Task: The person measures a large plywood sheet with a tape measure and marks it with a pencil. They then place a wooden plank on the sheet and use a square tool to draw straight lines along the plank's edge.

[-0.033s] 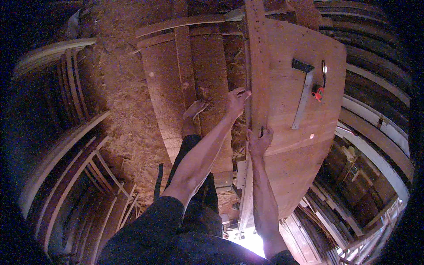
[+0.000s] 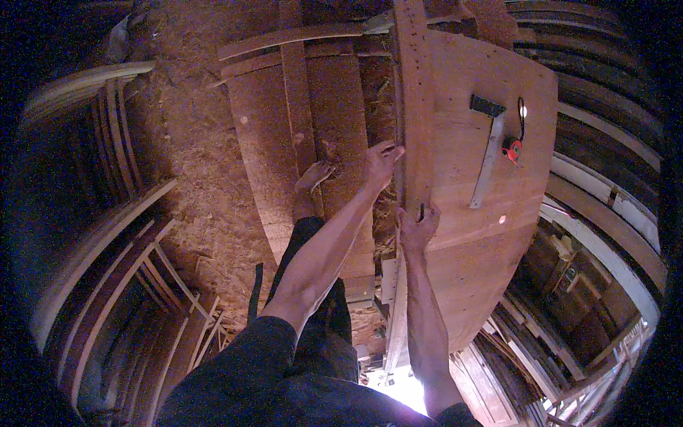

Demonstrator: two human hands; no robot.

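A long reddish wooden plank [image 2: 415, 92] runs away from me along the left side of a plywood sheet [image 2: 484, 263]. My left hand [image 2: 382, 162] is at the plank's left edge, its fingers curled and thumb drawn in; whatever lies between them is too small to make out. Closer to me, my right hand [image 2: 420, 226] is closed on the plank, thumb at its left side and fingers bent over the top. On the sheet, right of the plank, lie a try square [image 2: 488, 149] with a dark stock and a red tape measure [image 2: 511, 149] with a black strap.
Timber boards [image 2: 267, 128] lie at floor level left of the plank, with my bare foot [image 2: 313, 175] on them. Wood shavings cover the floor [image 2: 206, 156]. Wooden frames [image 2: 153, 249] stand at left, and stacked lumber [image 2: 605, 135] lines the right. Bright light enters at the bottom.
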